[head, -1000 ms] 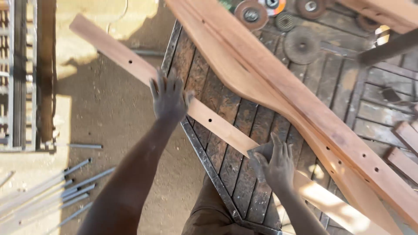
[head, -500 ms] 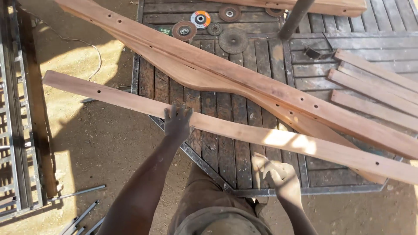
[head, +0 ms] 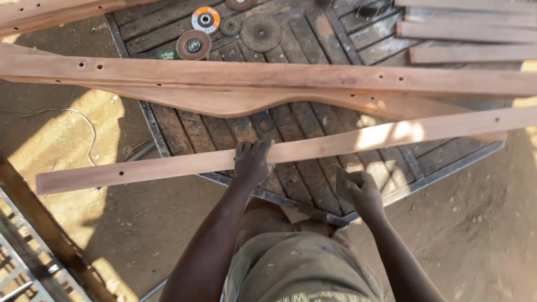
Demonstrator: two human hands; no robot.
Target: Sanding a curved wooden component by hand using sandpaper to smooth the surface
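A long narrow wooden slat (head: pixel 168 166) with small drilled holes lies almost level across a dark slatted workbench (head: pixel 196 131). My left hand (head: pixel 251 162) presses down on its middle, fingers curled over the far edge. My right hand (head: pixel 361 193) is closed in a fist just below the slat, at the bench's near metal edge. I cannot see whether it holds anything. Beyond the slat lies a wide shaped plank (head: pixel 268 75), also drilled.
Several grinding discs (head: pixel 194 45) lie at the back of the bench. More slats (head: pixel 464 33) are stacked at the upper right. A metal frame (head: pixel 22 263) stands at the lower left, and a thin cable (head: pixel 78 117) runs over the sandy ground.
The view has swung, so the slat now runs nearly level instead of diagonally. My left hand stays on the slat. My right hand has come off it and closed below it.
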